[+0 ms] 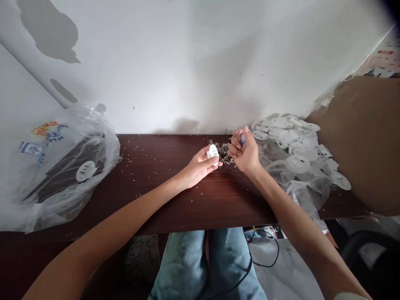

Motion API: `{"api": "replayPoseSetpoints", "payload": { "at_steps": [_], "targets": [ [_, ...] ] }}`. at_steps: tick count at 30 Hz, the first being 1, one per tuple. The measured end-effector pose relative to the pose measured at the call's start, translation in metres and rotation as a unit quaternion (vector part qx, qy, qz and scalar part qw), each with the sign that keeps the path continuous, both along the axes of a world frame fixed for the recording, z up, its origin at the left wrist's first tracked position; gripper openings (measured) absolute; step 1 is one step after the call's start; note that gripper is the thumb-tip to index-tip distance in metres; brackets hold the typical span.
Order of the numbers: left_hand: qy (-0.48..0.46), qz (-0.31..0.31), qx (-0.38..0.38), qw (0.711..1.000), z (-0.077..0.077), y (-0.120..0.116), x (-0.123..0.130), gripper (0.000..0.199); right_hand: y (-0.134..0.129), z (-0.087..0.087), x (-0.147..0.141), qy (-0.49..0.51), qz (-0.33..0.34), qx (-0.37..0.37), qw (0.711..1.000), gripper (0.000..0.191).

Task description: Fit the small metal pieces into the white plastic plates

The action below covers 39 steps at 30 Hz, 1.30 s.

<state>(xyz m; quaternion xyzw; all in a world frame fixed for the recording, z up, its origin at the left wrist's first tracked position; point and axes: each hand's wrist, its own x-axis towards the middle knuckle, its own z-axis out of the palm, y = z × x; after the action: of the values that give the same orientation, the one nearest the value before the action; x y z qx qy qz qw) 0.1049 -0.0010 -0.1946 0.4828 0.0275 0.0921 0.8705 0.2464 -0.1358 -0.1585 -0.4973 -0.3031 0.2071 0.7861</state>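
My left hand (200, 166) grips a small white oval plastic piece (213, 152) between thumb and fingers, above the middle of the brown table (175, 200). Just to its right, my right hand (245, 151) is raised with curled fingers. Something small and bluish-purple (242, 139) shows inside that fist; its kind I cannot make out. Between and behind both hands lies a heap of tiny metal parts (223, 152). At the right, a large pile of similar white plastic pieces (300, 146) rests on clear plastic.
A clear plastic bag (106, 166) stands open at the left with one white piece (86, 171) in it. Small pale bits are scattered over the tabletop. A cardboard box (362, 137) borders the right side. A white wall rises behind. Below the edge hangs a black cable (277, 254).
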Motion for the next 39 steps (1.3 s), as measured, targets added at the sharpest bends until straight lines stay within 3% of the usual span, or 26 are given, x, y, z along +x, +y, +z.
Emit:
{"api": "replayPoseSetpoints", "payload": {
  "at_steps": [3, 5, 8, 11, 13, 18, 22, 30, 39],
  "targets": [
    [0.020, -0.060, 0.016, 0.998, -0.003, -0.008, -0.003, 0.063, -0.005, 0.007, 0.002, -0.012, -0.012, 0.004, 1.000, 0.055],
    [0.027, -0.068, 0.029, 0.997, -0.005, -0.012, -0.004, 0.061, -0.005, 0.008, 0.001, -0.025, -0.026, 0.007, 0.999, 0.061],
    [0.000, -0.037, 0.056, 0.998, -0.006, -0.012, -0.004, 0.060, -0.002, 0.006, 0.001, -0.044, -0.028, -0.004, 0.999, 0.070],
    [-0.047, 0.003, 0.113, 0.993, -0.003, -0.009, -0.003, 0.071, 0.001, 0.003, 0.002, -0.035, -0.005, -0.048, 0.998, 0.076],
    [-0.057, 0.019, 0.141, 0.988, -0.002, -0.005, -0.002, 0.074, 0.002, 0.002, 0.003, -0.020, 0.014, -0.063, 0.998, 0.069],
    [-0.049, 0.042, 0.145, 0.987, -0.006, 0.002, 0.003, 0.060, 0.003, -0.004, 0.004, -0.025, 0.045, -0.064, 0.997, 0.045],
    [-0.031, 0.037, 0.129, 0.990, -0.009, 0.004, 0.005, 0.065, 0.005, -0.013, 0.006, -0.027, 0.050, -0.069, 0.996, 0.049],
    [-0.035, 0.032, 0.123, 0.991, -0.009, 0.004, 0.004, 0.065, 0.008, -0.015, 0.005, -0.047, -0.021, -0.059, 0.997, 0.056],
    [-0.034, 0.035, 0.127, 0.991, -0.009, 0.004, 0.003, 0.067, 0.007, -0.017, 0.004, -0.073, 0.005, -0.043, 0.996, 0.044]
  ]
}}
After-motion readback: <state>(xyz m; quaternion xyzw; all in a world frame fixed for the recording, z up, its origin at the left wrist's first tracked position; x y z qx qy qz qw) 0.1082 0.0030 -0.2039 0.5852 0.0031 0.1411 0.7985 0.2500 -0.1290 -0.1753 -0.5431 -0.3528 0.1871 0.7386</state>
